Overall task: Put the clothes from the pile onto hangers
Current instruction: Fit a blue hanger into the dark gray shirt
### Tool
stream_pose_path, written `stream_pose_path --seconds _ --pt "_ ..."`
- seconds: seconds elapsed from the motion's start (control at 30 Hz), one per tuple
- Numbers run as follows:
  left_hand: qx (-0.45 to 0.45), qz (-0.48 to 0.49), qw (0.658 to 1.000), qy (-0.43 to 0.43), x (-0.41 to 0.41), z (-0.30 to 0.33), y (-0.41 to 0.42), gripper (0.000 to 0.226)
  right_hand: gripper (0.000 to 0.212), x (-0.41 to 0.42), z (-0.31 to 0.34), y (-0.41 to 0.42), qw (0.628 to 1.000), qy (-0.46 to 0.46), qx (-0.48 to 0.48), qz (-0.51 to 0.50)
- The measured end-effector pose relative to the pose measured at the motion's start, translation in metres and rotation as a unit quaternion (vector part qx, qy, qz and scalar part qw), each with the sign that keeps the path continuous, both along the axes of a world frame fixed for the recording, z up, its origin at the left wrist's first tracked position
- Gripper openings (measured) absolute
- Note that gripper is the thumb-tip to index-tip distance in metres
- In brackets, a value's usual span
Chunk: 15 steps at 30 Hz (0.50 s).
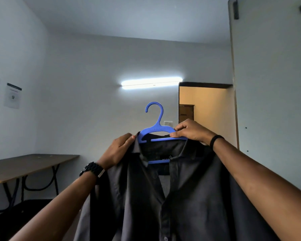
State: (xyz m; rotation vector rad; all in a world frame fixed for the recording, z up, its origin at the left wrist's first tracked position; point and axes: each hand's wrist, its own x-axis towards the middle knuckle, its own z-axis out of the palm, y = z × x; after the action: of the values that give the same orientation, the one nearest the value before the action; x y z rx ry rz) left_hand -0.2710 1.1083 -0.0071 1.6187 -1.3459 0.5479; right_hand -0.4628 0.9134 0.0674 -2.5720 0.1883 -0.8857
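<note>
A dark shirt [172,197] is being held up at head height on a blue hanger [155,134], whose long axis is running left to right between the two hands. The hanger's right arm is being pinched by the right hand [189,131], fingers curled around it above the collar. The shirt's left shoulder is being gripped by the left hand [118,148], just beside the hanger's exposed left tip, so seating that shoulder probably falls to the left hand.
</note>
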Motion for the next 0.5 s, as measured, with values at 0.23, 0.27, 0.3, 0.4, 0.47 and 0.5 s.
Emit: stream_pose_path --seconds 0.23,0.27,0.3,0.4,0.47,0.5 --pt "0.047 0.063 0.997 -0.016 0.030 -0.008 0.020 0.022 0.017 -0.003 0.013 -0.003 1.000 0.011 0.016 -0.007" --pt "0.049 0.068 0.996 -0.015 0.030 -0.007 0.021 0.027 0.017 -0.002 0.015 -0.004 1.000 0.012 0.016 -0.010" --pt "0.047 0.074 0.996 -0.007 0.032 -0.006 0.023 0.031 0.019 -0.001 0.015 -0.004 1.000 0.013 0.017 -0.015" --pt "0.048 0.095 0.994 0.009 0.040 -0.005 0.031 0.036 0.029 -0.001 0.015 -0.006 0.999 0.008 0.024 -0.021" --pt "0.075 0.111 0.991 0.015 0.048 -0.005 0.035 0.033 0.025 -0.001 0.014 -0.005 0.999 0.006 0.034 -0.016" --pt "0.101 0.123 0.987 0.018 0.051 -0.003 0.037 0.034 0.020 0.000 0.013 -0.004 0.999 0.005 0.037 -0.014"
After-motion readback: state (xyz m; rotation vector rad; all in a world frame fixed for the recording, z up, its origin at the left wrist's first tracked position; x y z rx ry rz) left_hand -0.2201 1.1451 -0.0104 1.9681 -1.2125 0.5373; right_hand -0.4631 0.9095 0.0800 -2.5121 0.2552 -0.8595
